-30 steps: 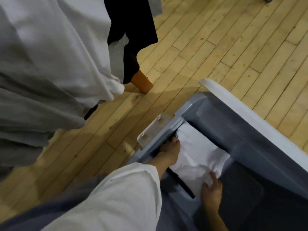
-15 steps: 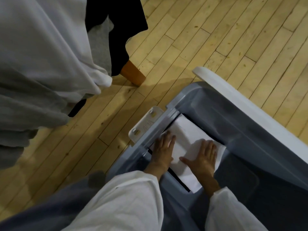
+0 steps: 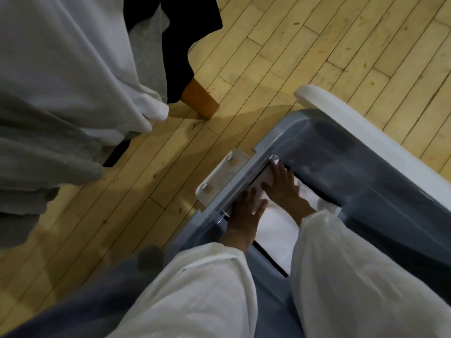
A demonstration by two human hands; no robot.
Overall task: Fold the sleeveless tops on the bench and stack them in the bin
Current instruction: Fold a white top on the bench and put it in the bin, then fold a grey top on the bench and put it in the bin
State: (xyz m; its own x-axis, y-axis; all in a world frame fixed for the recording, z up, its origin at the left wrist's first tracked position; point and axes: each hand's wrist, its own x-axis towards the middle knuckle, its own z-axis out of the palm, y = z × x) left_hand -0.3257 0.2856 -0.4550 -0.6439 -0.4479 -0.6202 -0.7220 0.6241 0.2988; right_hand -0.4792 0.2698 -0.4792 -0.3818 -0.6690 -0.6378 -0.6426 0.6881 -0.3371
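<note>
While both hands press flat on it, a folded white top (image 3: 274, 231) lies inside the grey bin (image 3: 341, 152) right of centre, one corner pointing to the upper left. White sleeves (image 3: 341, 264) hide its long axis. Fingers of the left hand (image 3: 246, 212) and right hand (image 3: 283, 187) are straight and slightly spread.

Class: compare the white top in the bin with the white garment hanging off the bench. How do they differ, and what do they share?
The white top lies folded flat in the grey bin; the white garment hangs in loose drapes. The left hand and right hand press flat on the white top; nothing touches the white garment. Both are white cloth.
</note>
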